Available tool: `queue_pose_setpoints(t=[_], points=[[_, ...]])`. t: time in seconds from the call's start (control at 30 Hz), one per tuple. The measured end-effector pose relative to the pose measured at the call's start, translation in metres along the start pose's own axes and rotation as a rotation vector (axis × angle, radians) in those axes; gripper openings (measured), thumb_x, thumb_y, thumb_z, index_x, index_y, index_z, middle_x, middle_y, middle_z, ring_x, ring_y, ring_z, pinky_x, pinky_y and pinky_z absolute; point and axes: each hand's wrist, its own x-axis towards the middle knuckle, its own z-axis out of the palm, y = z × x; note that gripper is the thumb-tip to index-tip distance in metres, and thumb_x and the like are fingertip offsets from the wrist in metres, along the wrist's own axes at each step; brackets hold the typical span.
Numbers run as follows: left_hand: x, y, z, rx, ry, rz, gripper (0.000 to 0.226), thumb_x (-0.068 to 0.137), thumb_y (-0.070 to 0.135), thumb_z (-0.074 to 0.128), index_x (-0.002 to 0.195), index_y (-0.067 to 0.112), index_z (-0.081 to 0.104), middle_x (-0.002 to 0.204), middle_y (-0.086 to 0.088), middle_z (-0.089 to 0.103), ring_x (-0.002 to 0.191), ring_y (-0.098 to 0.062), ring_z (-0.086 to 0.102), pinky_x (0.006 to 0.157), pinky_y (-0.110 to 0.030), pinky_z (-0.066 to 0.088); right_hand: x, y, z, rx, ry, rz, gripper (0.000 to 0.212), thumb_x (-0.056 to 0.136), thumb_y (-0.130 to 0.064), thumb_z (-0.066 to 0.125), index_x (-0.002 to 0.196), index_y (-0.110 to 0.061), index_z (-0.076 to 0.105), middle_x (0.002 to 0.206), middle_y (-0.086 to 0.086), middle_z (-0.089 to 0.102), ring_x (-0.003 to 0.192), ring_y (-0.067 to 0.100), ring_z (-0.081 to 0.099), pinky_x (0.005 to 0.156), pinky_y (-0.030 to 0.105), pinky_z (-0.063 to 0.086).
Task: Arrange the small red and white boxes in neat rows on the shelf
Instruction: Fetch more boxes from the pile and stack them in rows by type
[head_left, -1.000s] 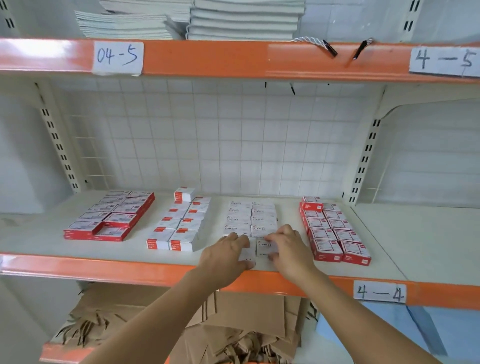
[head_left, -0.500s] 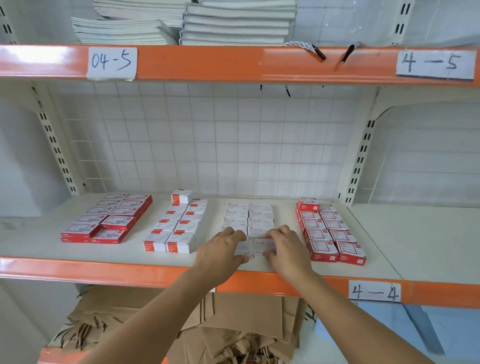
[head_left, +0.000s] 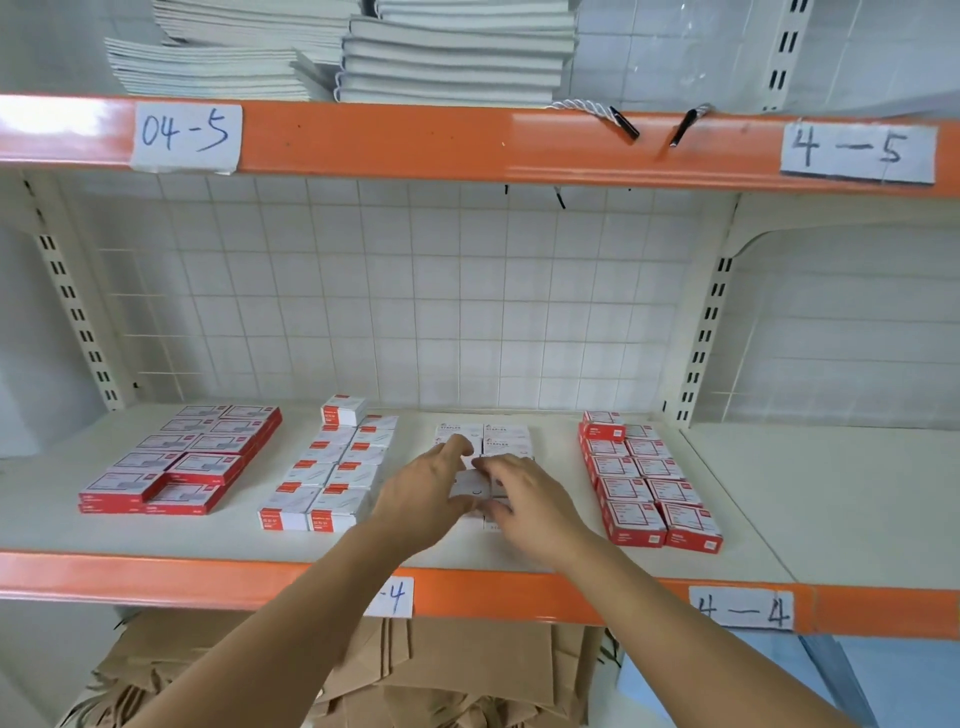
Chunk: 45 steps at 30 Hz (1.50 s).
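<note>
Several groups of small boxes lie in rows on the shelf (head_left: 727, 519): flat red boxes (head_left: 182, 462) at the left, red and white boxes (head_left: 337, 467) beside them, white boxes (head_left: 485, 434) in the middle, and red boxes (head_left: 644, 478) at the right. One red and white box (head_left: 343, 410) stands on top at the back of its group. My left hand (head_left: 421, 499) pinches a white box (head_left: 470, 486) between thumb and fingers, over the middle rows. Curled fingers and thumb of my right hand (head_left: 535, 504) close on that box's right side. The front white boxes are hidden under my hands.
The orange shelf edge (head_left: 156, 577) carries paper labels marked 4-4 (head_left: 743, 610). Overhead, the orange upper shelf beam (head_left: 415, 140) holds stacks of grey booklets (head_left: 457, 57). A wire grid (head_left: 395, 291) backs the shelf. Brown paper bags (head_left: 415, 675) lie on the shelf below.
Both hands have moved back from the shelf's front edge onto the middle white rows. The view has come closer to the shelf.
</note>
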Motion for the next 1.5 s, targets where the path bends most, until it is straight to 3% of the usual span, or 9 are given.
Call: queue_pose_setpoints(t=[0.2, 0.43, 0.67, 0.97, 1.27, 1.5], points=[[0.030, -0.030, -0.010, -0.105, -0.078, -0.055, 0.055, 0.083, 0.020, 0.070, 0.129, 0.021, 0.040, 0.123, -0.002, 0.057, 0.105, -0.018, 0.054, 0.086, -0.029, 0.050, 0.033, 0.009, 0.008, 0.125, 0.101, 0.122, 0.042, 0.090, -0.014, 0.060, 0.131, -0.022, 0.053, 0.125, 0.000, 0.056, 0.111, 0.015, 0.053, 0.092, 0.024, 0.039], [0.086, -0.055, -0.013, -0.097, -0.114, -0.064, 0.055, 0.083, 0.008, 0.065, 0.130, 0.018, 0.039, 0.121, -0.004, 0.059, 0.089, -0.015, 0.051, 0.075, -0.021, 0.042, 0.084, 0.021, 0.019, 0.016, 0.098, 0.264, 0.043, 0.091, -0.021, 0.056, 0.132, -0.032, 0.049, 0.124, 0.003, 0.053, 0.117, 0.019, 0.050, 0.087, 0.028, 0.042], [0.123, -0.067, 0.003, -0.034, -0.129, -0.081, 0.052, 0.088, 0.009, 0.058, 0.133, 0.021, 0.034, 0.128, -0.002, 0.056, 0.111, -0.022, 0.055, 0.084, -0.030, 0.045, 0.120, 0.037, 0.025, -0.117, 0.082, 0.274, 0.039, 0.093, -0.018, 0.052, 0.130, -0.028, 0.051, 0.121, 0.002, 0.061, 0.118, 0.024, 0.049, 0.092, 0.032, 0.039], [0.132, -0.077, 0.014, -0.012, -0.209, -0.103, 0.049, 0.089, 0.006, 0.053, 0.133, 0.020, 0.035, 0.130, -0.004, 0.055, 0.113, -0.025, 0.054, 0.090, -0.035, 0.047, 0.129, 0.047, 0.037, -0.148, -0.002, 0.291, 0.035, 0.094, -0.019, 0.047, 0.128, -0.027, 0.051, 0.120, -0.004, 0.062, 0.119, 0.021, 0.045, 0.096, 0.035, 0.030], [0.127, -0.062, 0.015, 0.141, -0.229, -0.014, 0.058, 0.090, 0.027, 0.059, 0.140, 0.024, 0.031, 0.135, 0.000, 0.044, 0.123, -0.021, 0.042, 0.093, -0.035, 0.042, 0.106, 0.049, 0.018, -0.280, 0.013, 0.293, 0.047, 0.093, -0.030, 0.050, 0.140, -0.023, 0.041, 0.138, -0.002, 0.052, 0.126, 0.023, 0.042, 0.099, 0.037, 0.032], [0.121, -0.064, 0.005, 0.133, -0.222, -0.003, 0.062, 0.087, 0.010, 0.056, 0.142, 0.022, 0.029, 0.137, -0.004, 0.043, 0.123, -0.023, 0.042, 0.099, -0.038, 0.042, 0.080, 0.056, 0.000, -0.365, 0.091, 0.320, 0.042, 0.095, -0.034, 0.050, 0.136, -0.025, 0.045, 0.135, -0.003, 0.054, 0.124, 0.022, 0.045, 0.104, 0.039, 0.030]])
